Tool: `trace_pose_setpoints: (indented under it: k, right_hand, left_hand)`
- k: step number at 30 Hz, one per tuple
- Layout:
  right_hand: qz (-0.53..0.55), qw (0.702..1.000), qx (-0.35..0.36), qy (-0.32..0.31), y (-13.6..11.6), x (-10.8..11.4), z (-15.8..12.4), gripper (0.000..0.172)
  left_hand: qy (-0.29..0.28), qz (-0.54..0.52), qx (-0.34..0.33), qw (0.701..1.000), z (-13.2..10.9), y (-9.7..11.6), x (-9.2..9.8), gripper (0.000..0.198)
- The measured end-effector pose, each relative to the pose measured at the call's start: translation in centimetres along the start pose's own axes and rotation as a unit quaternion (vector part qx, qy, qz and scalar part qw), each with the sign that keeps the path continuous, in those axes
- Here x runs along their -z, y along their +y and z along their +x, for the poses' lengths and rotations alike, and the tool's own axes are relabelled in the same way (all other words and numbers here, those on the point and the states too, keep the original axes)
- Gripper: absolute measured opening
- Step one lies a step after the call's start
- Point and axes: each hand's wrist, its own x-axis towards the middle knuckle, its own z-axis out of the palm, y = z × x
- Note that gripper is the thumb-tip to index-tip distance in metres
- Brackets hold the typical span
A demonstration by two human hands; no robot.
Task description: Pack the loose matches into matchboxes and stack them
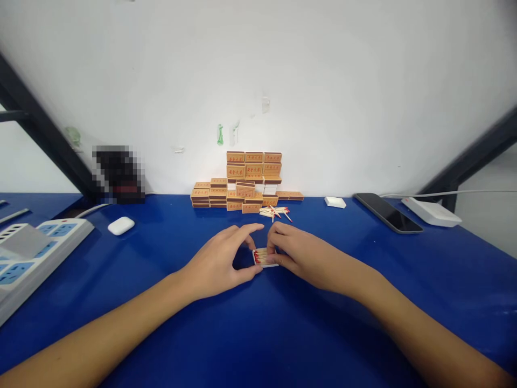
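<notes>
A small white matchbox tray point(255, 259) filled with red-tipped matches point(260, 256) lies on the blue table in front of me. My left hand point(226, 257) holds the tray's left end between thumb and fingers, its index finger raised. Fingers of my right hand point(293, 248) are pinched down over the right half of the tray, on the matches there; they hide that end. Just beyond my hands lies a loose pile of matches point(277, 212).
Stacked matchboxes point(253, 171) stand against the white wall. To the right are a white piece point(335, 202), a phone point(388, 213) and a white device with a cable point(432, 212). On the left lie a white earphone case point(121, 226) and a power strip point(72, 237).
</notes>
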Motion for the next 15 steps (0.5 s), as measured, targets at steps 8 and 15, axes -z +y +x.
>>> trace_pose_setpoints:
  k: [8,15]
  right_hand:
    - [0.024,1.000,-0.011,0.008,0.14,-0.02,0.01,0.021]
    - [0.016,1.000,-0.019,0.001,0.77,0.39,-0.03,0.021]
  left_hand:
    - [-0.001,-0.002,0.003,1.000,0.04,-0.02,0.11,0.073]
    - [0.004,0.005,-0.009,1.000,-0.05,-0.01,0.13,0.073]
